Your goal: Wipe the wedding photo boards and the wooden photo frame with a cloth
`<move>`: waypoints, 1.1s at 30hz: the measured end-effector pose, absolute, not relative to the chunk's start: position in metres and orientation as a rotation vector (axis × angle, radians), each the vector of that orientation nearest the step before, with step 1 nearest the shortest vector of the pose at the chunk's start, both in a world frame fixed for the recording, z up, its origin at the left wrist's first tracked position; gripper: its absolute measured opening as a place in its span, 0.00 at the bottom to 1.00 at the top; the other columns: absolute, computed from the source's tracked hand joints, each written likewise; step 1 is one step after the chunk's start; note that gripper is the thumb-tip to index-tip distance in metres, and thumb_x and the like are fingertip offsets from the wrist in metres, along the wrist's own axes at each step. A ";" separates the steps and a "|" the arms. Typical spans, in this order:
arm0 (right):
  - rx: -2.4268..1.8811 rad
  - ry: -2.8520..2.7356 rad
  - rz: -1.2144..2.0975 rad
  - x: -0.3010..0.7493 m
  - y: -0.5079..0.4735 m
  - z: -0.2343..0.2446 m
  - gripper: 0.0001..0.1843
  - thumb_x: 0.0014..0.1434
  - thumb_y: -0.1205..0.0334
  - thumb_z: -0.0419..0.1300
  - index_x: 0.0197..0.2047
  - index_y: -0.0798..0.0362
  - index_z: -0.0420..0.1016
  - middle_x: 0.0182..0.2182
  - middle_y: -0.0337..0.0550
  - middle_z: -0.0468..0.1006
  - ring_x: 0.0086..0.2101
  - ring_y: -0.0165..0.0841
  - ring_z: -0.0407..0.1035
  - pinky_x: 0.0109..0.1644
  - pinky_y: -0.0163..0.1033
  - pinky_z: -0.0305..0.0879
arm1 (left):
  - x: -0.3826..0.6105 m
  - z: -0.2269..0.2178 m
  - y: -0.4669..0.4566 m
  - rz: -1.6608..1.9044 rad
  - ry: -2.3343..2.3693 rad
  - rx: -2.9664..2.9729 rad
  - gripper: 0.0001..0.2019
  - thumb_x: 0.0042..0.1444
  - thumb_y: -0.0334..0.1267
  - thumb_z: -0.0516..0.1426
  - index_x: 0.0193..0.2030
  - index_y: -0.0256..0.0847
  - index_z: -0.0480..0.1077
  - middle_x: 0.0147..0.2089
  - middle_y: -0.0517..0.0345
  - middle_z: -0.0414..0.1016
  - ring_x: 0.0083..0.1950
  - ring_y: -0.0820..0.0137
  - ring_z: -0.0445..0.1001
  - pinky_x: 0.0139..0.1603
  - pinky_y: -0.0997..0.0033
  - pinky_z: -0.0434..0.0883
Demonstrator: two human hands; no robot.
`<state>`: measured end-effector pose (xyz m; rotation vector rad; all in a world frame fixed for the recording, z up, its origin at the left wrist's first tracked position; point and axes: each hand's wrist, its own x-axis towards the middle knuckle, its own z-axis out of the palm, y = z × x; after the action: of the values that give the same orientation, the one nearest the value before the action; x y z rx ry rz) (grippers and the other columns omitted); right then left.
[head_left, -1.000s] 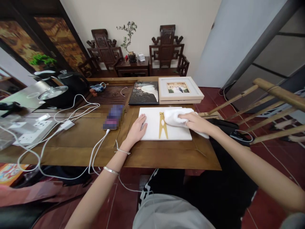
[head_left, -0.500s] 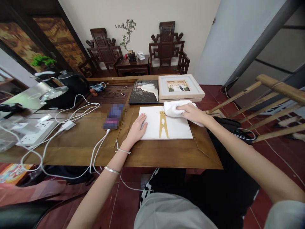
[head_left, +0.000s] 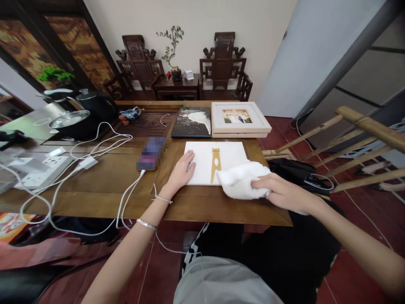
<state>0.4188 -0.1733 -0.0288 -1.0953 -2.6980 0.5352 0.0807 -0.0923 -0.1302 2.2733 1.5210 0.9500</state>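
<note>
A flat white board (head_left: 201, 162) lies on the wooden table in front of me, with a gold, long-legged animal figure on its face (head_left: 215, 162). Resting on the board's left edge is my left hand (head_left: 182, 169), its fingers stretched out. My right hand (head_left: 278, 190) grips a bunched white cloth (head_left: 242, 179) over the board's near right corner. The cloth covers that corner and one leg tip of the figure. Whether the figure is printed or a separate piece I cannot tell.
Behind the board lie a dark photo panel (head_left: 191, 122) and a light wooden picture frame (head_left: 265, 126). A phone (head_left: 152, 154) on a white cable is left of my left hand. Farther left are a power strip (head_left: 47, 171), tangled cables and a black kettle (head_left: 95, 107). A bamboo rack (head_left: 373, 126) stands at right.
My right hand has drawn the cloth from the board's far right corner toward me to the near right corner. My left hand has stayed on the left edge.
</note>
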 end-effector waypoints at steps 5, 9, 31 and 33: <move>-1.175 -2.503 0.508 0.411 -0.107 -0.047 0.21 0.48 0.71 0.49 0.40 0.52 0.79 0.37 0.45 0.81 0.40 0.42 0.71 0.47 0.42 0.64 | 0.080 -0.130 -0.092 0.947 1.518 2.267 0.23 0.63 0.39 0.49 0.62 0.32 0.67 0.69 0.41 0.64 0.72 0.57 0.59 0.73 0.49 0.56; -1.203 -2.400 0.456 0.380 -0.061 -0.052 0.26 0.52 0.71 0.49 0.52 0.53 0.75 0.48 0.48 0.80 0.44 0.44 0.71 0.48 0.44 0.64 | 0.080 -0.129 -0.093 0.944 1.518 2.261 0.23 0.63 0.39 0.49 0.63 0.34 0.66 0.69 0.44 0.63 0.72 0.58 0.59 0.73 0.50 0.55; -0.950 -3.043 0.266 0.322 -0.205 -0.047 0.36 0.49 0.83 0.47 0.58 0.52 0.72 0.71 0.50 0.55 0.69 0.54 0.43 0.62 0.75 0.52 | 0.080 -0.131 -0.093 0.937 1.506 2.282 0.24 0.64 0.37 0.46 0.64 0.32 0.65 0.69 0.41 0.63 0.72 0.59 0.58 0.73 0.50 0.55; -0.954 -3.017 0.273 0.322 -0.199 -0.048 0.36 0.49 0.83 0.47 0.58 0.51 0.72 0.69 0.49 0.58 0.69 0.52 0.44 0.63 0.73 0.52 | 0.080 -0.132 -0.092 0.926 1.506 2.284 0.25 0.64 0.36 0.46 0.65 0.31 0.64 0.70 0.40 0.60 0.73 0.58 0.56 0.73 0.50 0.54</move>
<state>0.3216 -0.1990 -0.0477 -0.9539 -3.0173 0.2727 0.0797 -0.0923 -0.1318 2.2841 1.5063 0.9257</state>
